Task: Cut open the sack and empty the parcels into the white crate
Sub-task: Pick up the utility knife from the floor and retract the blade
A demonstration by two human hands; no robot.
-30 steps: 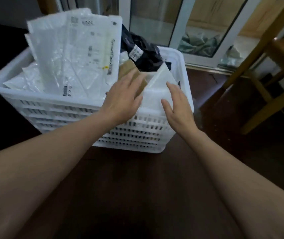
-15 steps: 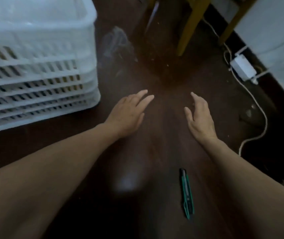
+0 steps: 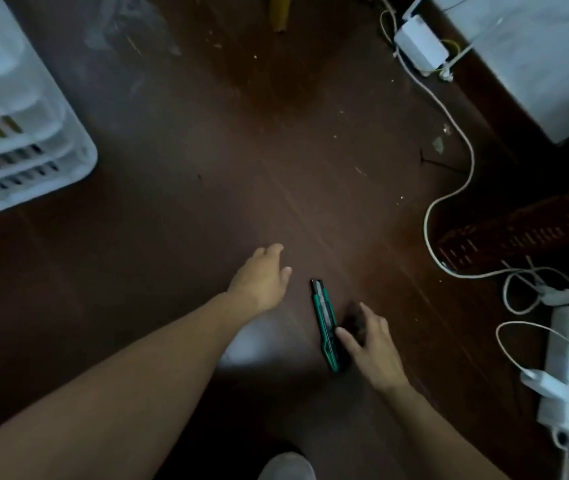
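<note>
A green and black utility knife (image 3: 325, 323) lies on the dark wooden floor, low in the middle of the view. My right hand (image 3: 371, 344) is just to its right, fingers spread, the thumb touching the handle's side. Hovering over the floor to the knife's left, my left hand (image 3: 262, 280) is open and holds nothing. The corner of the white crate (image 3: 27, 133) shows at the left edge; its contents are out of view. No sack is in view.
A white power strip (image 3: 561, 372) with plugs and looping white cables (image 3: 449, 188) lies at the right. A white adapter (image 3: 420, 46) sits at the top right beside a white box. A yellow chair leg (image 3: 278, 12) stands at the top. A dark slotted crate (image 3: 518, 233) is at the right.
The view swung from the parcel-filled crate down to the floor. Both hands left the crate; my right hand dropped back to the knife, my left hand stays open beside it.
</note>
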